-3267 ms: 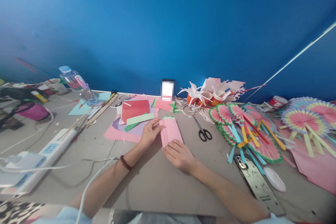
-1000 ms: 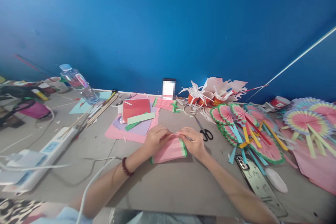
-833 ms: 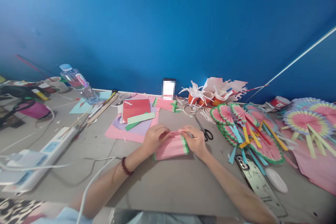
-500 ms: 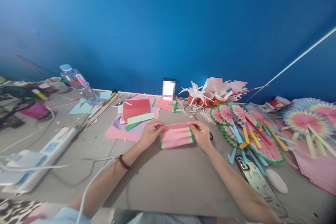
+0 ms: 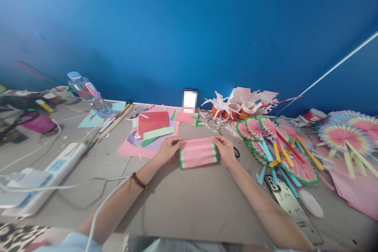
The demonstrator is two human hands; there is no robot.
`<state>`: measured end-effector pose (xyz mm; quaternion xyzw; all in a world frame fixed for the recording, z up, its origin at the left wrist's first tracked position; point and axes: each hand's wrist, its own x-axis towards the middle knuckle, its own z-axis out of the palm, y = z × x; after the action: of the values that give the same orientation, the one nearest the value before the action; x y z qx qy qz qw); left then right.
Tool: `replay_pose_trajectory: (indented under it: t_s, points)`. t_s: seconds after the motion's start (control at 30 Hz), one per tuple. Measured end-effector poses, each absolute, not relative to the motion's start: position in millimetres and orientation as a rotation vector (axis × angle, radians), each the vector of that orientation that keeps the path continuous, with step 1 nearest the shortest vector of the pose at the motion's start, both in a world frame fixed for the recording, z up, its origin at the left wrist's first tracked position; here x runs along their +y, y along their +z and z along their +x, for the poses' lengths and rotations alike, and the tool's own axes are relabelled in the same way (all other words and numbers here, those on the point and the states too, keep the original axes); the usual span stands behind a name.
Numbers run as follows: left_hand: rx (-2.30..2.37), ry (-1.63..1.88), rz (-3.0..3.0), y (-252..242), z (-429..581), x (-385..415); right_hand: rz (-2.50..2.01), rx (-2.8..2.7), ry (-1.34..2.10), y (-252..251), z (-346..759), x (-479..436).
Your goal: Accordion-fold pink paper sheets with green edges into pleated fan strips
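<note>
As fingers (image 5: pixel 216 139) of two hands (image 5: pixel 226 150) grip one pink sheet (image 5: pixel 198 156), three red cups (image 5: pixel 229 115) grouped beyond

On my feed the pink sheet (image 5: pixel 198 154) looks like thin matt paper, ridged with creases. The counter (image 5: pixel 189 204) appears smooth and dull. Toward its far edge I make out a bottle (image 5: pixel 90 91) in clear, shiny plastic and wooden sticks (image 5: pixel 115 124); toward its near left corner, a power strip (image 5: pixel 66 156) of smooth white plastic; by its right edge, pleated paper fans (image 5: pixel 344 137).
</note>
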<state>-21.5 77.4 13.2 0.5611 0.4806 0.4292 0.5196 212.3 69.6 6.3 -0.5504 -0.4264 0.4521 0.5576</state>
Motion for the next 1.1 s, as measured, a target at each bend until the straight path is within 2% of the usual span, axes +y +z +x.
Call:
replay_pose_trajectory:
  t_s: [0.27,0.5,0.7,0.87,1.1]
  points:
    - [1.174,1.003,1.277,18,-19,75,-1.301,-0.912,1.22,-1,213,69]
    - [1.188,1.011,1.327,14,-23,79,-1.308,-1.051,1.372,12,219,68]
    - [1.16,1.006,1.364,9,-24,81,-1.348,-1.155,1.31,14,221,69]
    - [1.2,1.014,1.565,11,-24,79,-1.388,-1.37,1.102,11,224,71]
    - [1.259,1.387,2.316,25,-30,68,-1.165,-1.799,0.342,25,223,62]
